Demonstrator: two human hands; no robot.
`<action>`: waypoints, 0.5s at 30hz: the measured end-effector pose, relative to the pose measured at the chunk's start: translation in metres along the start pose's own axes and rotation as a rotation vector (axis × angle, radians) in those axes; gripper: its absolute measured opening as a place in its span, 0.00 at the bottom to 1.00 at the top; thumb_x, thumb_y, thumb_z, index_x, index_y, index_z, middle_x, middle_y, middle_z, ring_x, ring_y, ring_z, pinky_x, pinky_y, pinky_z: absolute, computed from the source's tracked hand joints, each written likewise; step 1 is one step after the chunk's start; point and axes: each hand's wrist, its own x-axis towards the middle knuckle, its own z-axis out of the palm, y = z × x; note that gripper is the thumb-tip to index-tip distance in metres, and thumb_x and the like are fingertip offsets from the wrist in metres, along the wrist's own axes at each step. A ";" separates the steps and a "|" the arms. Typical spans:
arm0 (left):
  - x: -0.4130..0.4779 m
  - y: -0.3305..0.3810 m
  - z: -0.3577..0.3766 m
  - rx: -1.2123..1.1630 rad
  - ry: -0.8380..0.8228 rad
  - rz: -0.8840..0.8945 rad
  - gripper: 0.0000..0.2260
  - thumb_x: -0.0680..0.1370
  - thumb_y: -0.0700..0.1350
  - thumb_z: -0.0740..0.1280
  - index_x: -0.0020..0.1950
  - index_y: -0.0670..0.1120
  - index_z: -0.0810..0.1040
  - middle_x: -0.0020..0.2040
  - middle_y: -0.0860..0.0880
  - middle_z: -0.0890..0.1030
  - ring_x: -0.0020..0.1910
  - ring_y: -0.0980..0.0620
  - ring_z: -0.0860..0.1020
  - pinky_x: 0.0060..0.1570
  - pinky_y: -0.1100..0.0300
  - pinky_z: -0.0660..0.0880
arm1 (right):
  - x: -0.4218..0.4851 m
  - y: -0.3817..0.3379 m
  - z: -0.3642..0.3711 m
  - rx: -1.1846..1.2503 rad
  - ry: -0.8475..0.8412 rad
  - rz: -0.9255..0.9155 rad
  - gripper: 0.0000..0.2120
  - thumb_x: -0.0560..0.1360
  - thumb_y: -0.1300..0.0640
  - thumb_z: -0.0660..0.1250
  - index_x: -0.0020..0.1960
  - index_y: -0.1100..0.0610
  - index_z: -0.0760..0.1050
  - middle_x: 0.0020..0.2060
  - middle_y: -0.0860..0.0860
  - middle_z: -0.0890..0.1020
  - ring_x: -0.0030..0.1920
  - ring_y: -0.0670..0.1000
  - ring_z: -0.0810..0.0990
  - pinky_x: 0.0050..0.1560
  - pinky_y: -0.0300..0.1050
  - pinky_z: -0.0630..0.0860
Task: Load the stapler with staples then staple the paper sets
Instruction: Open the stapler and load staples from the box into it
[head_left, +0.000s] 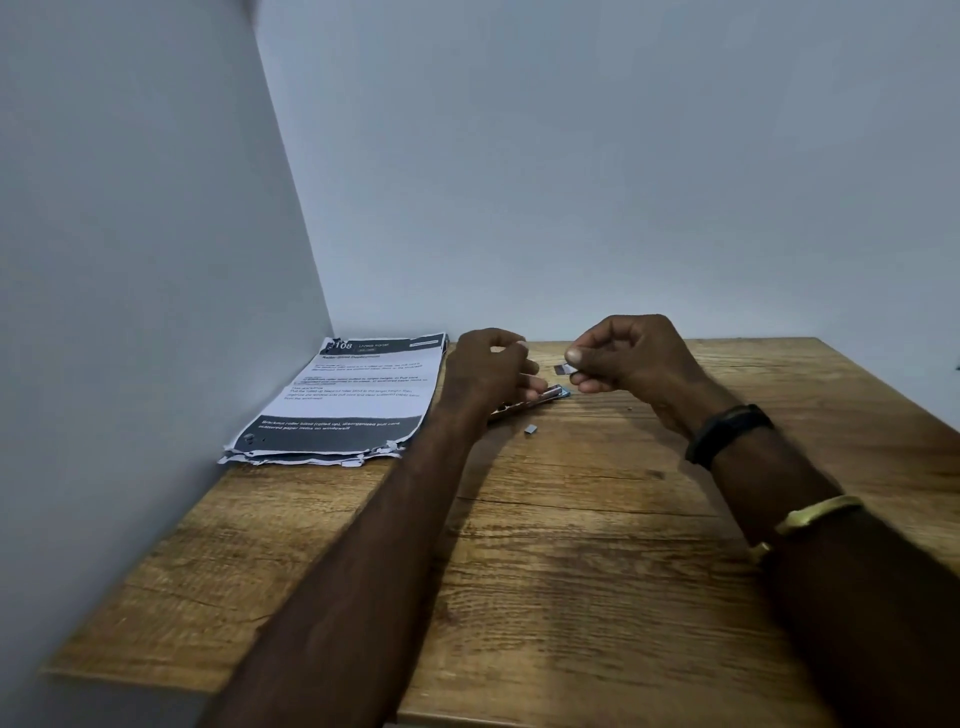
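Both bare forearms run up from the lower edge of the frame across the brown wood-grain tabletop (571, 545), the right one wearing a black wristband (727, 434) and a gold bangle (815, 512).

At centre frame the right hand (631, 358) has thumb and forefinger pinched together on a short grey strip of staples (563, 369), held just above the table. The left hand (488, 371) is curled over the slim metallic stapler (540, 399), whose blue-tipped end pokes out towards the right from under the fingers; how firmly that hand grips it cannot be made out, and whether the magazine is open is hidden.

A small loose grey staple fragment (530, 429) lies on the wood just below the stapler.

Loading looks to be the step in hand. The next move likely calls for lining the strip up with the stapler's channel and sliding it in squarely, legs down, while the left hand steadies the body.

Left of centre, against the grey wall (130, 260), sits the stack of white printed paper sheets with black bands (348, 400), its lower edge ragged and fanned.
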 end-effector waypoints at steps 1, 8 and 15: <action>0.000 -0.001 -0.001 0.026 0.017 0.029 0.08 0.81 0.39 0.65 0.57 0.38 0.78 0.47 0.35 0.85 0.35 0.46 0.85 0.33 0.58 0.82 | -0.001 0.001 -0.002 -0.021 -0.003 0.007 0.09 0.70 0.64 0.78 0.48 0.66 0.82 0.38 0.60 0.87 0.39 0.57 0.87 0.39 0.45 0.85; -0.002 -0.003 0.004 -0.009 -0.115 -0.049 0.09 0.79 0.45 0.71 0.50 0.39 0.81 0.44 0.39 0.85 0.37 0.47 0.85 0.37 0.58 0.83 | -0.005 -0.002 0.005 0.024 -0.055 -0.024 0.08 0.71 0.65 0.77 0.48 0.65 0.82 0.39 0.61 0.86 0.38 0.55 0.87 0.40 0.44 0.85; -0.002 0.001 -0.002 -0.339 -0.148 -0.199 0.04 0.75 0.37 0.75 0.42 0.39 0.80 0.36 0.44 0.85 0.34 0.52 0.86 0.38 0.63 0.83 | -0.009 -0.008 0.013 0.032 -0.061 -0.075 0.06 0.72 0.66 0.76 0.49 0.65 0.82 0.50 0.60 0.87 0.43 0.56 0.87 0.41 0.48 0.86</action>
